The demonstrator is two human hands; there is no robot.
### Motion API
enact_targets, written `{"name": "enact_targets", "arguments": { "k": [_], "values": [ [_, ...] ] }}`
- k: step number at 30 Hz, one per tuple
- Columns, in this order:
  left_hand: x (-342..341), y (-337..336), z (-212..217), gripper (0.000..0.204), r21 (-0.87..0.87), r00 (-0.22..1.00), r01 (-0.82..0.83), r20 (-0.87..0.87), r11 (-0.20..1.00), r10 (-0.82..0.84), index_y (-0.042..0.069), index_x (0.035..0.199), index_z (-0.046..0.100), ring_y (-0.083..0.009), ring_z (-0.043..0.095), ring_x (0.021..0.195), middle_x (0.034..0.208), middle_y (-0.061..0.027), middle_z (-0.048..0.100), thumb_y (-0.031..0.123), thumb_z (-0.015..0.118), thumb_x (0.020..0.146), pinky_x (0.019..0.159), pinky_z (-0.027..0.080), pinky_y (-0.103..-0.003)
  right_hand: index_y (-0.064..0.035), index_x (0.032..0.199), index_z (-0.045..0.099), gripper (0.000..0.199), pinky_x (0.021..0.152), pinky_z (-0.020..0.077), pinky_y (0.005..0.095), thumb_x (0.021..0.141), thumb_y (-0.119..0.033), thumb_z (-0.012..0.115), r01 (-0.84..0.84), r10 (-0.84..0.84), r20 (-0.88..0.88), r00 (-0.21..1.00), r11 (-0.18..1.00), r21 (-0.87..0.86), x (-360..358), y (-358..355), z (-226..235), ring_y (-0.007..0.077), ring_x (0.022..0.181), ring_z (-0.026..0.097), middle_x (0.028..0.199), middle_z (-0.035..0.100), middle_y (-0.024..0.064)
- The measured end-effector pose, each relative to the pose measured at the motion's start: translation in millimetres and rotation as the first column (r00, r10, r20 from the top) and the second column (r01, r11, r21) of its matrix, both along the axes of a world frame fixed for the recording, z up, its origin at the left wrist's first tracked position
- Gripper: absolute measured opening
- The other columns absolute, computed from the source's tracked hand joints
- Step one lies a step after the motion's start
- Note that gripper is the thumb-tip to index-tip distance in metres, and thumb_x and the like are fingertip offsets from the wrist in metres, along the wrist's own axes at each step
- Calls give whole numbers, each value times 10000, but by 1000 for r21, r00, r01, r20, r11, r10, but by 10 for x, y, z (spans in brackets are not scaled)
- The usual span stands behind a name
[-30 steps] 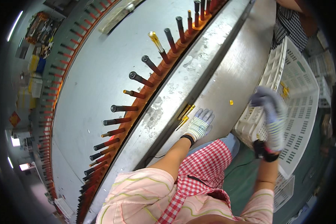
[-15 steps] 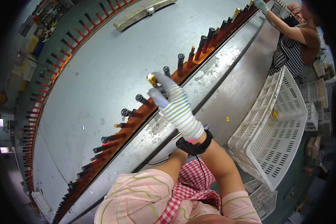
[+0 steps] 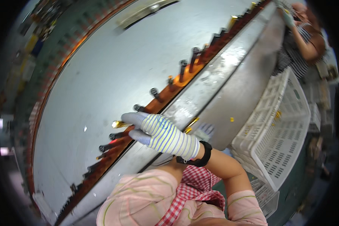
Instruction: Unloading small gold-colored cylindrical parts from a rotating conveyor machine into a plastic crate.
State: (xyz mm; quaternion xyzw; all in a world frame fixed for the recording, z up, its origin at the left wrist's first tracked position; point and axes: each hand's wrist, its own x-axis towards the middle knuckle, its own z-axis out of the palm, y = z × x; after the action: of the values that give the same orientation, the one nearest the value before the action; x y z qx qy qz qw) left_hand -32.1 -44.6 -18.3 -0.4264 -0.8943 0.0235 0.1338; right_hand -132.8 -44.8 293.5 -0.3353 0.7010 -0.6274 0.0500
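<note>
My right hand (image 3: 162,135), in a white glove with blue and yellow stripes, reaches over the near row of upright pegs. Its thumb and forefinger pinch a small shiny gold tube (image 3: 118,124) beside the row. Mostly behind my right wrist is my gloved left hand (image 3: 205,131), blurred. A gold tube (image 3: 191,125) sticks out next to its fingers and appears held there. Dark-tipped pegs (image 3: 153,92) stand on a reddish-orange rail (image 3: 148,109), on both sides of my right hand. One peg (image 3: 170,80) has an orange-yellow tip.
White perforated crates (image 3: 265,154) stand at my right, with some gold pieces inside. A yellow scrap (image 3: 232,119) lies on the metal ledge (image 3: 229,90). At the upper right a co-worker (image 3: 303,45) reaches toward the row. A long wrapped bar (image 3: 148,11) lies on the grey tabletop (image 3: 90,94).
My right hand has moved left and nearer along the row, carrying the gold tube. My left hand and its gold tube now show partly. Pegs have shifted; the far row is smeared.
</note>
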Motion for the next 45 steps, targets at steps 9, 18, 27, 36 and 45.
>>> {"name": "enact_targets", "arguments": {
  "k": [9,18,27,36,45],
  "values": [
    [-129,-64,215,684,152,963,-57,270,987,14,50,1250,499,-341,378,1277,1326,-165,463,417,587,680,1085,260,-473,-49,1142,567,355,746,499,360,863,-268,588,-281,276,-108,955,959,-37,279,-423,729,285,890,630,994,631,137],
    [-82,458,307,680,346,840,-60,525,936,-140,62,1251,505,-333,373,1289,1342,-155,462,442,577,692,1093,261,-448,-22,1174,553,253,850,442,230,933,-89,520,549,-392,417,820,744,-380,-98,671,219,102,989,568,1112,619,69],
    [184,608,-168,375,243,788,-320,604,916,115,97,1178,574,-350,534,1068,1192,-177,572,234,479,842,927,392,-462,12,1179,543,311,786,459,226,911,-140,584,533,-452,293,842,779,-331,-379,329,-41,85,874,540,988,612,35],
    [39,523,1695,461,93,596,-35,801,995,-54,114,1266,504,-309,433,1232,1302,-143,500,322,482,855,1041,301,-480,-31,1138,566,256,847,499,252,888,-66,604,365,-352,133,926,756,-543,119,774,321,126,939,607,1032,637,77],
    [385,618,247,542,367,932,-82,357,927,-58,42,1275,488,-303,399,1274,1350,-154,455,301,553,803,1107,219,-465,-16,1084,573,193,823,481,242,896,-61,574,634,-665,145,733,591,-498,-697,1113,-66,114,890,591,969,629,52]
  ]
}}
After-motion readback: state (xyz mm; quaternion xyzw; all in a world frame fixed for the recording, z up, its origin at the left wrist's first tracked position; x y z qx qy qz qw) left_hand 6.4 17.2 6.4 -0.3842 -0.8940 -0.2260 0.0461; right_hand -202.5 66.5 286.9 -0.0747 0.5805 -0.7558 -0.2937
